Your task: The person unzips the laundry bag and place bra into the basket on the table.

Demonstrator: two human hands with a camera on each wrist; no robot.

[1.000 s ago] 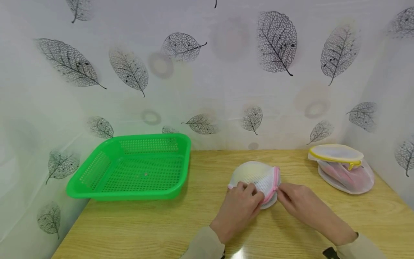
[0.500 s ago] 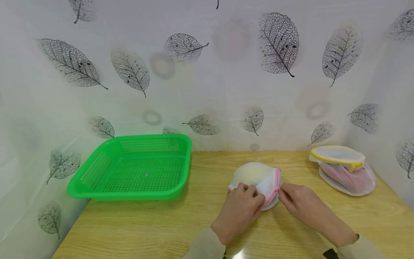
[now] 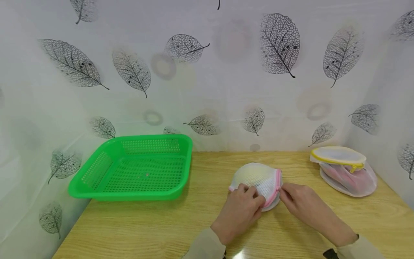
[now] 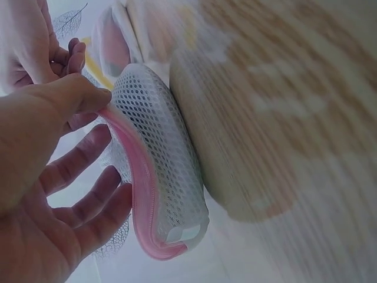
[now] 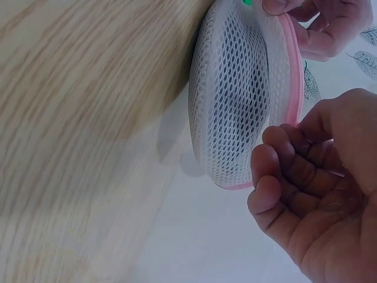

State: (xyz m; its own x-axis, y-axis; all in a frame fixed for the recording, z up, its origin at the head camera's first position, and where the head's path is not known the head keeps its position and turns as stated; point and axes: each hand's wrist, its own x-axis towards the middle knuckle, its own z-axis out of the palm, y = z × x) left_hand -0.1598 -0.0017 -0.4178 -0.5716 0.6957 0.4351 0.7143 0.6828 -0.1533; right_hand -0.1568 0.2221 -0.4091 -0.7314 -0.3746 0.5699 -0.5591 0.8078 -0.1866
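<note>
A white mesh laundry bag (image 3: 252, 176) with a pink zipper edge lies on the table, something pale yellow showing through it. At its near side, my left hand (image 3: 239, 208) pinches the pink edge between thumb and fingers; the left wrist view shows the zipper band (image 4: 141, 183) curving down from that pinch. On the bag's right, my right hand (image 3: 302, 203) pinches the zipper end with thumb and forefinger. In the right wrist view the other right fingers (image 5: 277, 171) curl beside the mesh. The zipper pull itself is hidden by the fingertips.
A green plastic basket (image 3: 129, 197) with perforated sides stands on the left of the wooden table (image 3: 145, 230). At the far right sits another mesh bag (image 3: 350, 178) with a yellow zipper and pink cloth inside. A leaf-print curtain (image 3: 220, 86) stands behind.
The whole scene shifts very slightly in the head view. Both hands stay at the bag's pink edge in nearly the same grip.
</note>
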